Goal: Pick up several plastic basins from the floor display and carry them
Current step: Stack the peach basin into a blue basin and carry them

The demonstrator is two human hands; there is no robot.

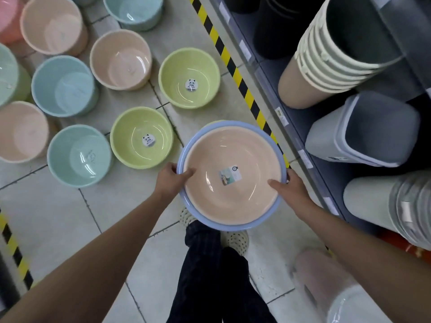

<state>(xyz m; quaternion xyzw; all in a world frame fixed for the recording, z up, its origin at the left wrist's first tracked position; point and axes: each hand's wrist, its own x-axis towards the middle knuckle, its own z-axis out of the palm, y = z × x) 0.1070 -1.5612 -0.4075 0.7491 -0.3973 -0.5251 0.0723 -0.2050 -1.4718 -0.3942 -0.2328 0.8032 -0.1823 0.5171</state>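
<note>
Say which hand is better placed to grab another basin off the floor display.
Left, probably. The left hand holds the stacked basins' rim on the side facing the nearest green basin; the right hand faces the shelf. Either must first release its grip.

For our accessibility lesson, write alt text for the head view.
Left hand and right hand grip nested round plastic basins, peach basin inside blue basin, above pastel basins on the tiled floor.
</note>
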